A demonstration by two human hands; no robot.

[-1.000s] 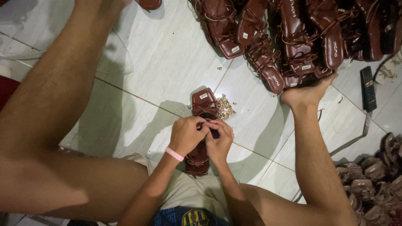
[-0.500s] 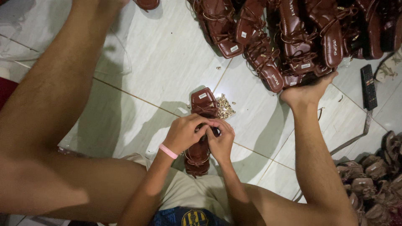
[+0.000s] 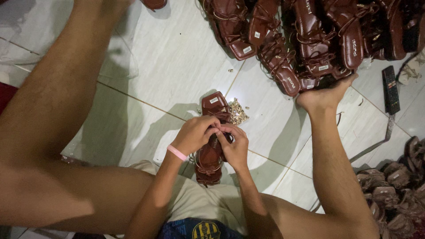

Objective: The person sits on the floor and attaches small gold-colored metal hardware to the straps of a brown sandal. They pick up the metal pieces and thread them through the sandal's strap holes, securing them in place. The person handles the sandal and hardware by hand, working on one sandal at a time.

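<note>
Brown and glossy, the strappy sandal (image 3: 211, 146) lies on the floor (image 3: 177, 66) between my bare legs, its square toe pointing away from me and a small pale label on the insole near that toe. Thin cords cross its middle, and a loop of cord curls around its heel end, close to my lap. My left hand (image 3: 195, 135) and right hand (image 3: 234, 148) meet over the middle of the sandal, fingertips pinched together on its straps; the left wrist wears a pink band (image 3: 177, 152). Just beside the toe, on the right, sits a little heap of gold-coloured metal pieces (image 3: 238, 113), with a few stray ones scattered on the tiles.

Pale glossy tiles with thin dark joints make up the floor, and my arms and legs throw soft shadows across them. Beyond my right foot (image 3: 325, 95) a big pile of matching brown sandals (image 3: 305, 40) spreads along the top of the view. A black remote control (image 3: 390, 90) lies to the right of it, and duller brown sandals (image 3: 394, 186) crowd the lower right corner.
</note>
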